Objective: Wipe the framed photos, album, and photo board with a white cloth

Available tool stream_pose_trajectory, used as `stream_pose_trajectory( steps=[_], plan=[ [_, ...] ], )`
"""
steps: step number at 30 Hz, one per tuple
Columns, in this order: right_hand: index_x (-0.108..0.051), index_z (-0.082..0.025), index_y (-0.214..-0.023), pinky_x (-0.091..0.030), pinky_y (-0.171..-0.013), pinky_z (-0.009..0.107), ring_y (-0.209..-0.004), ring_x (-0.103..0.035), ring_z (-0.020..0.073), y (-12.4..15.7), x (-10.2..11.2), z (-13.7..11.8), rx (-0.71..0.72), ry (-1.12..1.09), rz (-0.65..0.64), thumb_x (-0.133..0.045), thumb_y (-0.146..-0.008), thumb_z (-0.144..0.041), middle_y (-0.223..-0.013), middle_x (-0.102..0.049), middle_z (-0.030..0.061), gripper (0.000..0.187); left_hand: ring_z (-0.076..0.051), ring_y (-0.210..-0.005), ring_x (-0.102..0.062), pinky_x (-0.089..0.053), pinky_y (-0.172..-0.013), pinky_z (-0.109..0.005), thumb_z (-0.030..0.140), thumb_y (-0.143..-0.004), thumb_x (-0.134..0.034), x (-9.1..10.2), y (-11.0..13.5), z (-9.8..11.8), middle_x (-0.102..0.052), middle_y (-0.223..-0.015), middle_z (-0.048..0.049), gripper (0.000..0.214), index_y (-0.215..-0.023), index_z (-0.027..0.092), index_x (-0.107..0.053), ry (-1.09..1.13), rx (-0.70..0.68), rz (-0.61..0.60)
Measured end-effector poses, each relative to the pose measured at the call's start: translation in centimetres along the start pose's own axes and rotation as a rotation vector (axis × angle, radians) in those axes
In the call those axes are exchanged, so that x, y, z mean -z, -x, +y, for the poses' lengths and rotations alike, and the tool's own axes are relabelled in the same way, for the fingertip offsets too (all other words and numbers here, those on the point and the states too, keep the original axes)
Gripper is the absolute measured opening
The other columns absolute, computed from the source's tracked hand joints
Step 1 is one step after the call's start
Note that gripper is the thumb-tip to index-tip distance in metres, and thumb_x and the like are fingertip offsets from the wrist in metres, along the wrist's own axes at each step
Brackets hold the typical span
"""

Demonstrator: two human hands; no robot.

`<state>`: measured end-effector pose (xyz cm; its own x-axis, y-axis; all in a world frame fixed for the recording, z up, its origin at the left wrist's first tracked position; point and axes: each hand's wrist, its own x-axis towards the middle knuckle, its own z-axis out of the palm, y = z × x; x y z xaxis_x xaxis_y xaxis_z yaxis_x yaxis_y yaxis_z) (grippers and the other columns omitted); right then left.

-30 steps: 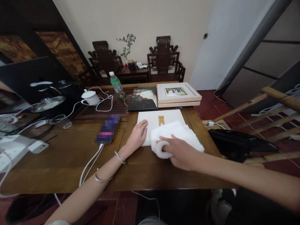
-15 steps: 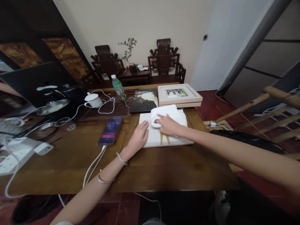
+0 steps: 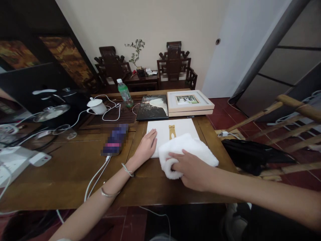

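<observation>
A white canvas or board with a tan cat-like figure lies flat on the wooden table. My left hand rests on its left edge, fingers stretched out and close together. In my right hand is a folded white towel, gripped at its rolled left end. The towel covers the lower right part of the board and hangs past its near edge over the tabletop. The lower part of the figure is hidden beneath it.
Behind the board lie a dark picture and stacked pale photo frames. A green bottle, a lidded white cup and a phone with cables stand or lie to the left. A power strip sits far left.
My right hand has drawn the towel from the board's upper right toward me, to its near edge. The figure's head now shows. My left hand stays on the left edge.
</observation>
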<state>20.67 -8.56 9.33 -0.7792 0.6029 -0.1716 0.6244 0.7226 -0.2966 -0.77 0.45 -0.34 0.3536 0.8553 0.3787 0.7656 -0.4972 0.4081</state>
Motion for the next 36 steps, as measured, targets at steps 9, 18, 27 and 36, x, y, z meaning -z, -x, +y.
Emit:
stream_pose_trajectory(
  steps=[9,18,27,36],
  plan=[
    [-0.062,-0.018,-0.096,-0.041,-0.062,0.029,-0.081,-0.060,0.0234,-4.0,2.9,4.3,-0.115,0.064,0.039,-0.042,-0.069,-0.008,-0.090,-0.066,0.0109,0.035,-0.027,-0.129,-0.041,-0.035,-0.105,-0.050,0.021,-0.090,-0.038,-0.3,-0.1,-0.3,-0.048,-0.135,-0.0185,0.039,-0.125,0.010,-0.051,0.026,0.002,0.012],
    [-0.059,-0.014,-0.111,-0.037,-0.088,0.050,-0.111,-0.051,0.0305,-10.5,2.2,7.1,-0.149,0.196,0.229,-0.041,-0.074,-0.006,-0.118,-0.057,0.0184,0.042,-0.019,-0.130,-0.041,-0.029,-0.111,-0.041,0.033,-0.096,-0.028,0.8,-0.4,1.0,-0.048,-0.137,-0.0123,0.044,-0.126,0.012,-0.052,0.251,0.099,0.153],
    [-0.063,-0.019,-0.097,-0.029,-0.099,0.048,-0.121,-0.044,0.0244,-6.6,0.9,2.1,0.291,0.100,0.035,-0.046,-0.069,-0.002,-0.118,-0.059,0.0115,0.037,-0.019,-0.128,-0.042,-0.028,-0.111,-0.040,0.036,-0.097,-0.021,1.4,-0.6,1.1,-0.049,-0.136,-0.0095,0.049,-0.126,0.013,-0.053,0.435,0.182,0.329],
    [-0.064,-0.017,-0.100,-0.039,-0.056,0.028,-0.075,-0.061,0.0219,-4.8,4.7,2.6,-0.156,0.080,-0.093,-0.043,-0.075,-0.013,-0.094,-0.065,0.0131,0.033,-0.022,-0.130,-0.040,-0.031,-0.110,-0.042,0.027,-0.091,-0.038,0.3,-0.3,0.9,-0.047,-0.138,-0.0117,0.038,-0.123,0.013,-0.054,0.201,0.071,0.148]
  ],
)
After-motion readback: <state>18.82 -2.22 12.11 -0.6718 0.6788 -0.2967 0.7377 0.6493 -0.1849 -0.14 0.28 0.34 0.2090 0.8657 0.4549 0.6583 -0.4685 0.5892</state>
